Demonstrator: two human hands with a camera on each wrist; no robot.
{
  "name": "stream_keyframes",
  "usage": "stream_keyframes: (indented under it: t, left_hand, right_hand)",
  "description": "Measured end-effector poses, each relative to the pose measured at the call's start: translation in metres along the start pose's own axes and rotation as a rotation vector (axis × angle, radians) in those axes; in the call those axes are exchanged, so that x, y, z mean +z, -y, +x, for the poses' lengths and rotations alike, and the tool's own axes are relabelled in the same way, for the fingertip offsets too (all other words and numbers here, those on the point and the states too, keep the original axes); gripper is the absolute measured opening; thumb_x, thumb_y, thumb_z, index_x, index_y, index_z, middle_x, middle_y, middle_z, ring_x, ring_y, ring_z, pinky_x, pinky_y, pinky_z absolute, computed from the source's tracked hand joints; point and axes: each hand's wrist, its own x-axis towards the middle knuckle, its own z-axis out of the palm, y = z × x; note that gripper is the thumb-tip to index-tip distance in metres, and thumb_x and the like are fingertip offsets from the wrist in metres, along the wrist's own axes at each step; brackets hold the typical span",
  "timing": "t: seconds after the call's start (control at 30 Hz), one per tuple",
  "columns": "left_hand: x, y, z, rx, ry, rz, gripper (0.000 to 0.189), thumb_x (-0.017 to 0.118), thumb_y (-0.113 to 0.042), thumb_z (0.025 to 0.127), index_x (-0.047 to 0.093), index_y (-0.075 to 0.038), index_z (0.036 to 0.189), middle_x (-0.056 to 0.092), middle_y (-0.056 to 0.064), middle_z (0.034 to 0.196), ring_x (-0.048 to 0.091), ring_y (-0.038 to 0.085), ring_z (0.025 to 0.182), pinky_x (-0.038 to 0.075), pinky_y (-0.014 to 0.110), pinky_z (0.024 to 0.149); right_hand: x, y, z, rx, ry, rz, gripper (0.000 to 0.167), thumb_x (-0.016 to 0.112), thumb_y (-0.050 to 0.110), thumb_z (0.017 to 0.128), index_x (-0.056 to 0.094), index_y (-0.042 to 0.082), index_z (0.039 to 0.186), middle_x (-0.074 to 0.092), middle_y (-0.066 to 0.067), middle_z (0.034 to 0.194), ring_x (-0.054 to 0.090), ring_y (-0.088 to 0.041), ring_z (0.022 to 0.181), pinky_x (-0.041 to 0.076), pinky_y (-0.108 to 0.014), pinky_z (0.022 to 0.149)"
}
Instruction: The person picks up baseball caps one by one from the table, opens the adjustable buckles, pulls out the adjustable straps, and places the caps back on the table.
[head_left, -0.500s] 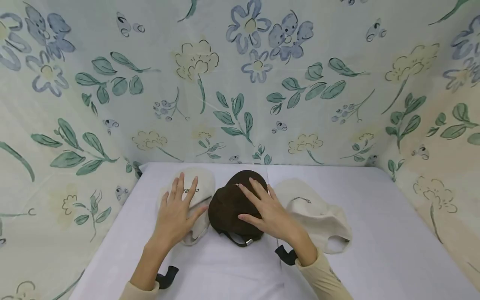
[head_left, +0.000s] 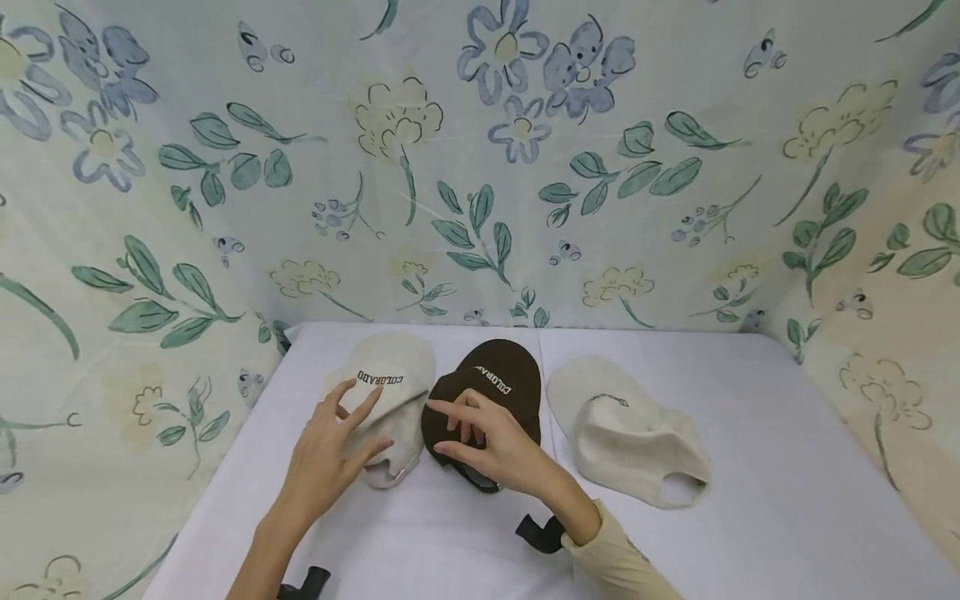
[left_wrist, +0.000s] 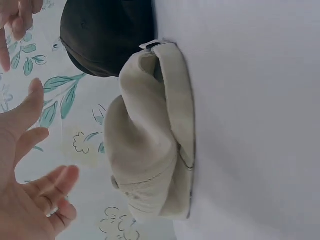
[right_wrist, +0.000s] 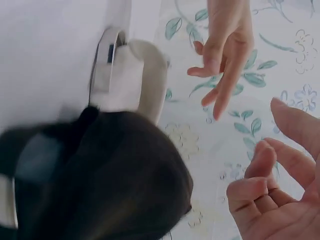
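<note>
Three caps lie in a row on the white table. At the left is a white cap (head_left: 397, 358) with COLORADO lettering, its soft crown slumped in the left wrist view. A dark brown cap (head_left: 517, 379), also lettered, sits in the middle. To the right lies a cream cap (head_left: 622, 442) with a strap opening at its back. My left hand (head_left: 322, 454) hovers above the near side of the white cap, fingers loosely bent and holding nothing. Over the brown cap is my right hand (head_left: 498, 442), partly covering it, its fingers loosely curled around nothing. Both wrist views show gaps between hands and caps.
The white table (head_left: 787, 450) extends to the right of the caps and in front of them. A floral cloth (head_left: 480, 167) hangs behind and along both sides. Black wrist mounts (head_left: 542, 533) are on both forearms.
Both hands have drawn back toward the body; the right has also shifted left. Their spread fingers have bent more loosely, uncovering the lettering. The caps have stayed in place.
</note>
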Motion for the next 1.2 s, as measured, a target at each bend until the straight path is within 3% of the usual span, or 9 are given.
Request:
stream_keyframes:
  t: [0.1, 0.17, 0.37, 0.6, 0.77, 0.9, 1.0, 1.2]
  left_hand:
    - [0.001, 0.003, -0.007, 0.001, -0.044, -0.077, 0.073, 0.093, -0.023, 0.073, 0.066, -0.024, 0.141, 0.055, 0.017, 0.137, 0.051, 0.012, 0.089, 0.045, 0.028, 0.064]
    - [0.000, 0.004, -0.011, -0.035, -0.048, -0.135, 0.067, 0.093, -0.020, 0.072, 0.071, -0.023, 0.135, 0.057, 0.011, 0.128, 0.048, 0.008, 0.085, 0.042, 0.023, 0.062]
    - [0.001, 0.007, -0.015, -0.091, -0.054, -0.248, 0.052, 0.094, -0.011, 0.069, 0.079, -0.014, 0.119, 0.053, -0.002, 0.105, 0.040, 0.005, 0.074, 0.035, 0.017, 0.058]
    - [0.005, 0.011, -0.020, -0.125, -0.020, -0.267, 0.043, 0.093, -0.014, 0.070, 0.082, -0.013, 0.112, 0.053, -0.005, 0.084, 0.037, -0.001, 0.062, 0.034, 0.018, 0.051]
    - [0.008, 0.015, -0.024, -0.129, 0.015, -0.291, 0.038, 0.092, -0.016, 0.070, 0.084, -0.015, 0.107, 0.051, -0.013, 0.072, 0.039, -0.002, 0.062, 0.034, 0.017, 0.050]
    - [0.012, 0.020, -0.026, -0.109, 0.019, -0.323, 0.037, 0.093, -0.015, 0.070, 0.084, -0.015, 0.105, 0.050, -0.008, 0.071, 0.039, 0.000, 0.062, 0.035, 0.016, 0.051]
    - [0.015, 0.023, -0.026, -0.102, 0.015, -0.317, 0.038, 0.093, -0.015, 0.068, 0.084, -0.015, 0.105, 0.047, -0.004, 0.070, 0.038, -0.001, 0.062, 0.035, 0.015, 0.052]
    - [0.019, 0.028, -0.026, -0.113, 0.034, -0.260, 0.040, 0.094, -0.014, 0.065, 0.084, -0.016, 0.104, 0.043, -0.007, 0.067, 0.037, -0.002, 0.063, 0.034, 0.016, 0.052]
  right_hand:
    - [0.009, 0.003, 0.004, 0.000, 0.007, 0.051, 0.048, 0.079, 0.019, 0.093, 0.066, 0.014, 0.139, 0.055, 0.001, 0.086, 0.048, 0.001, 0.068, 0.048, -0.018, 0.060]
    - [0.015, 0.004, 0.006, 0.017, 0.011, 0.088, 0.045, 0.080, 0.016, 0.092, 0.069, 0.014, 0.136, 0.052, 0.003, 0.078, 0.045, 0.002, 0.067, 0.044, -0.016, 0.060]
    - [0.033, 0.004, 0.011, 0.162, 0.058, 0.194, 0.038, 0.080, 0.015, 0.092, 0.074, 0.018, 0.130, 0.041, 0.009, 0.065, 0.037, 0.002, 0.059, 0.033, -0.015, 0.056]
    - [0.054, 0.006, 0.014, 0.282, 0.024, 0.234, 0.029, 0.079, 0.005, 0.090, 0.078, 0.007, 0.119, 0.035, 0.007, 0.055, 0.030, 0.002, 0.050, 0.028, -0.016, 0.049]
    - [0.066, 0.007, 0.015, 0.349, -0.010, 0.225, 0.027, 0.079, 0.003, 0.088, 0.081, 0.010, 0.114, 0.033, 0.009, 0.050, 0.026, 0.000, 0.045, 0.025, -0.016, 0.045]
    - [0.072, 0.005, 0.016, 0.401, -0.039, 0.218, 0.026, 0.080, 0.004, 0.087, 0.082, 0.013, 0.112, 0.034, 0.010, 0.047, 0.026, -0.001, 0.043, 0.023, -0.016, 0.044]
    - [0.074, 0.001, 0.017, 0.413, -0.053, 0.201, 0.026, 0.082, 0.006, 0.086, 0.082, 0.014, 0.111, 0.035, 0.011, 0.047, 0.028, 0.000, 0.044, 0.024, -0.016, 0.044]
    - [0.082, -0.010, 0.019, 0.392, -0.092, 0.125, 0.025, 0.084, 0.008, 0.085, 0.083, 0.014, 0.109, 0.035, 0.011, 0.048, 0.028, 0.001, 0.044, 0.025, -0.015, 0.045]
